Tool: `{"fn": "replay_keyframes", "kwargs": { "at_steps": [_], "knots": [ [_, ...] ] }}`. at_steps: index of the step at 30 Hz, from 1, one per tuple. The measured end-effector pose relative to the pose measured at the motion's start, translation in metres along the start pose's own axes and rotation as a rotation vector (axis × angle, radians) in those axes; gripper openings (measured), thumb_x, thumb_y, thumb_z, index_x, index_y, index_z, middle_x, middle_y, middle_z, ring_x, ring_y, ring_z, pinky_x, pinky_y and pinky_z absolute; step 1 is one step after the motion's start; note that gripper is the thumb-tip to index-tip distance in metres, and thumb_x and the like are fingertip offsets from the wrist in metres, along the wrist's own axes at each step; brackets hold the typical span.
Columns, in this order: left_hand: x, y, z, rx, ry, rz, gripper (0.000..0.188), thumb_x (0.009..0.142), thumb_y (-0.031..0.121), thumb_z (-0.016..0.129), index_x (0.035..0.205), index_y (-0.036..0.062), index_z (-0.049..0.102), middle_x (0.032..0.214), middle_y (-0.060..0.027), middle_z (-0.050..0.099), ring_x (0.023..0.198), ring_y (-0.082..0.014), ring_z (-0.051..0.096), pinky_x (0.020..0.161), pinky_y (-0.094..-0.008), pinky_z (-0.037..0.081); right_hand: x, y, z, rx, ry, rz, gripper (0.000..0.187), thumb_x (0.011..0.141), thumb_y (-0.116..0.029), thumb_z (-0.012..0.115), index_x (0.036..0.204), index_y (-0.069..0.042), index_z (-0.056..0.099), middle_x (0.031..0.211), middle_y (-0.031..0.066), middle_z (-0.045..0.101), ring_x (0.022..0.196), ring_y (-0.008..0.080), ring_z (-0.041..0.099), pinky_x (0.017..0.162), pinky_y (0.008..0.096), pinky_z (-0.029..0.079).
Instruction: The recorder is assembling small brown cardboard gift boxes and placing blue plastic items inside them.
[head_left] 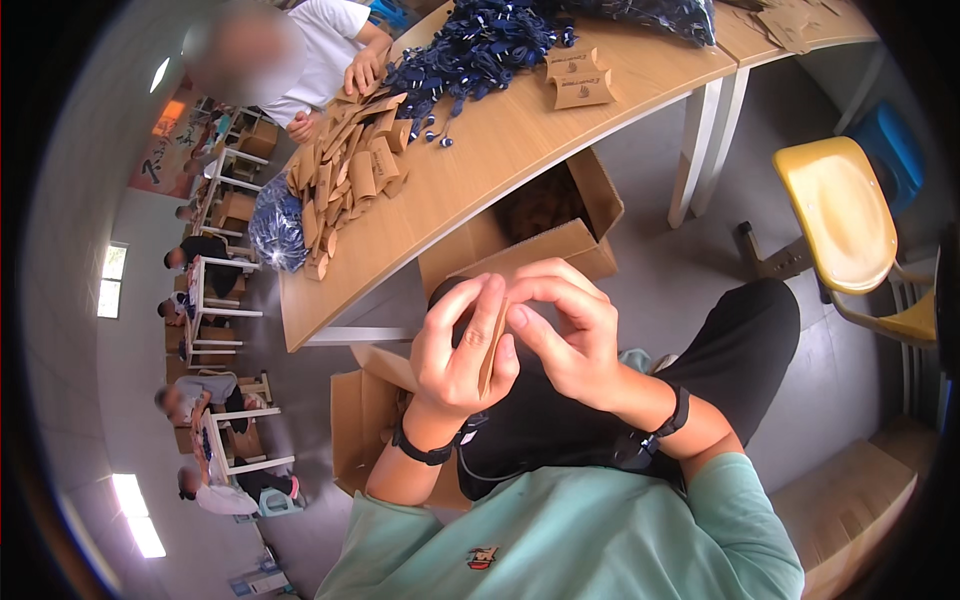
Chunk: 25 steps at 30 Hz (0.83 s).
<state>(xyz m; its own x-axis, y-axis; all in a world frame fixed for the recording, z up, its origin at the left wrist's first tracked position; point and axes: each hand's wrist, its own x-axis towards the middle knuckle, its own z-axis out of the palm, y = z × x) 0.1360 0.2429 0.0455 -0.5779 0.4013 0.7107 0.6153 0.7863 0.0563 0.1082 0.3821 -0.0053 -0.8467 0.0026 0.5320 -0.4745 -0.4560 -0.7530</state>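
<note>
Above my lap, my left hand [458, 348] is closed round a small brown cardboard pillow box [492, 358], seen almost edge-on. The fingers of my right hand [572, 325] are curled in a pinch at the upper end of the same box, thumb and forefinger against its edge. What lies between those fingertips is partly hidden. On the table ahead, two similar pillow boxes [582, 90] rest near the edge. A pile of more boxes [350, 165] spreads at the left, beside a heap of dark blue corded items [470, 45].
The wooden table [520, 125] curves across the front. Open cartons [548, 245] stand beneath it and by my left arm [352, 425]. Across the table a person in a white shirt [320, 50] handles the boxes. A yellow chair [840, 210] stands at the right.
</note>
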Motion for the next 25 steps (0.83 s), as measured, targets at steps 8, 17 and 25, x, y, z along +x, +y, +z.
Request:
{"fn": "replay_keyframes", "kwargs": {
  "at_steps": [8,17,25],
  "knots": [
    [0.011,-0.001,-0.003,-0.143,-0.105,-0.035,0.032,0.082,0.013,0.061,0.108,-0.0067,0.061,0.101,-0.0192,0.065,0.076,-0.0325,0.065,0.067,-0.0377,0.056,0.006,-0.001,-0.011,0.08,-0.036,0.005,0.008,0.082,0.0,0.07,0.089,0.001,0.066,0.09,0.0111,0.066,0.084,0.0203,0.064,0.077,0.031,0.052],
    [0.008,0.001,-0.005,-0.088,-0.17,0.0,0.029,0.082,0.015,0.062,0.102,-0.0059,0.06,0.096,-0.0203,0.064,0.08,-0.0337,0.066,0.07,-0.0387,0.056,0.01,-0.002,-0.02,0.116,-0.113,0.074,0.007,0.076,0.003,0.066,0.08,-0.001,0.062,0.081,0.0072,0.062,0.076,0.0166,0.06,0.072,0.0282,0.049],
    [0.008,-0.005,-0.002,0.016,-0.124,0.039,0.034,0.073,0.009,0.065,0.105,-0.0043,0.061,0.102,-0.0164,0.064,0.071,-0.0295,0.063,0.06,-0.035,0.054,0.007,-0.004,-0.012,0.125,-0.033,0.133,0.008,0.078,0.001,0.066,0.085,0.0,0.064,0.083,0.0075,0.063,0.078,0.0169,0.061,0.075,0.0285,0.05]
  ]
}}
